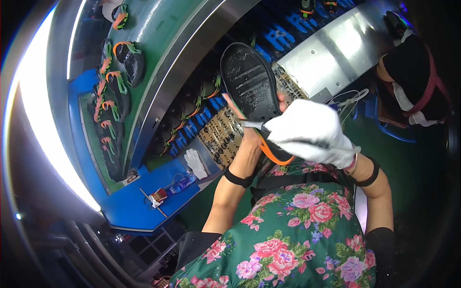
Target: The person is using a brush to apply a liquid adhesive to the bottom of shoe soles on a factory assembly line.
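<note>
A black shoe sole (245, 79) with a raised rim, cross ridges and pale smears is held up in front of my apron, its long end pointing away. An orange edge (273, 154) shows at its near end. My bare left hand (250, 137) grips it from beneath, with fingers showing along both sides. In a white glove, my right hand (309, 127) is closed round a tool with a flat grey, blade-like end (250, 124), which lies across the sole's near part. Whether the tool touches the sole I cannot tell. The glove hides the tool's handle.
Several black shoes with orange and green parts (129, 62) lie on a green surface at the left. Blue racks (278, 38) run behind the sole beside a metal plate (321, 53). A blue shelf (139, 211) bears a white glove (195, 163) and a bottle (183, 183). Another person (408, 72) is at the right.
</note>
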A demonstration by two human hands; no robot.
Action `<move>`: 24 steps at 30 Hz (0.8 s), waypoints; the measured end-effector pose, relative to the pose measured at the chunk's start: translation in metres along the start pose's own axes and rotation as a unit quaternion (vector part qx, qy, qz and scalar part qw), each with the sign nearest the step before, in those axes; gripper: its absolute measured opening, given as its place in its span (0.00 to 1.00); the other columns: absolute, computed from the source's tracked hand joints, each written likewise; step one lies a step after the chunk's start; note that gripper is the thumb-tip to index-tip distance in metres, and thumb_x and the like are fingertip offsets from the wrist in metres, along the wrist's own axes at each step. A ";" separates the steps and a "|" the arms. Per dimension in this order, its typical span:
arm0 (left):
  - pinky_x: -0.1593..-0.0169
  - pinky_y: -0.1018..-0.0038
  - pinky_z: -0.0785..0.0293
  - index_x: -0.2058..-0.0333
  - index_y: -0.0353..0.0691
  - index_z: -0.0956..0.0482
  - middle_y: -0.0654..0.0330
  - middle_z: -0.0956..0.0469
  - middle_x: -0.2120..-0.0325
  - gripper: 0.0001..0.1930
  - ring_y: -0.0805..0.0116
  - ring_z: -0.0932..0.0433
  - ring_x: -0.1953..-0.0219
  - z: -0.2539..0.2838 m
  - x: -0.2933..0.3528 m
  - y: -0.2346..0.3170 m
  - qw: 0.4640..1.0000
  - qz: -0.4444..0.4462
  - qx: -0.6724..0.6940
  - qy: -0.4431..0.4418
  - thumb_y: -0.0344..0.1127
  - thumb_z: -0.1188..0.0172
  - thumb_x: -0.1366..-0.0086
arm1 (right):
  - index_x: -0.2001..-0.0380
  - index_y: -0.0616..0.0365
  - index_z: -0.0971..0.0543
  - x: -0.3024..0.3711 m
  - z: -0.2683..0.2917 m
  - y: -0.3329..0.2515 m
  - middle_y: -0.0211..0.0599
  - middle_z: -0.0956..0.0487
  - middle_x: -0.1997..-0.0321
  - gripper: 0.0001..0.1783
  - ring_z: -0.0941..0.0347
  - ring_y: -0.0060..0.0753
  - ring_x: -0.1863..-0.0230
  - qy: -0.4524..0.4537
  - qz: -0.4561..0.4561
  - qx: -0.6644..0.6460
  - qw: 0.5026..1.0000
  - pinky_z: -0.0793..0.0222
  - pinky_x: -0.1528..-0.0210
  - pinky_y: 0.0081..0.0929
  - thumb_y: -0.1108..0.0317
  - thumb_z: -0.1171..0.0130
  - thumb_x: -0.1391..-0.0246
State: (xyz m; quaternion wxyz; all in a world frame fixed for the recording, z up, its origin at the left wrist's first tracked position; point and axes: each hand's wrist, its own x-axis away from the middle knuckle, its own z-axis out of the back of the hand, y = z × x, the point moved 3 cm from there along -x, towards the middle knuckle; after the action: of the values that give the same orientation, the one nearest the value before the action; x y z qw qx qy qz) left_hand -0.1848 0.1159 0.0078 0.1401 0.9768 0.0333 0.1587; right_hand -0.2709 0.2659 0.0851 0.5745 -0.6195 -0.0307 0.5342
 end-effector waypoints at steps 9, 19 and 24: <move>0.63 0.57 0.17 0.47 0.37 0.25 0.49 0.19 0.63 0.60 0.55 0.17 0.66 0.005 -0.006 0.009 0.998 -0.017 -0.040 0.045 0.93 0.68 0.49 | 0.58 0.59 0.13 0.015 -0.006 -0.001 0.40 0.13 0.55 0.16 0.17 0.41 0.60 -0.022 0.017 -0.011 1.000 0.21 0.61 0.33 0.76 0.31 0.53; 0.65 0.57 0.16 0.45 0.37 0.27 0.47 0.19 0.62 0.61 0.53 0.17 0.66 -0.010 -0.018 0.022 0.996 -0.079 -0.048 0.009 0.93 0.67 0.50 | 0.58 0.57 0.14 0.015 0.004 -0.003 0.40 0.14 0.58 0.16 0.18 0.41 0.62 -0.019 -0.026 -0.020 0.999 0.21 0.60 0.35 0.74 0.28 0.53; 0.64 0.56 0.16 0.43 0.37 0.27 0.46 0.19 0.61 0.62 0.52 0.16 0.64 -0.012 -0.024 0.031 0.992 -0.094 -0.082 -0.022 0.93 0.69 0.50 | 0.59 0.58 0.13 0.018 0.009 0.000 0.40 0.14 0.59 0.16 0.18 0.39 0.64 -0.003 -0.045 -0.008 0.999 0.22 0.60 0.33 0.76 0.29 0.54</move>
State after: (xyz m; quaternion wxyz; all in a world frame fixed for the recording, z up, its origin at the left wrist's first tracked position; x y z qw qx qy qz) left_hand -0.2109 0.0870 0.0197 0.2344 0.9579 0.1085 0.1256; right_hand -0.2693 0.2834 0.0756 0.5930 -0.6202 -0.0651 0.5094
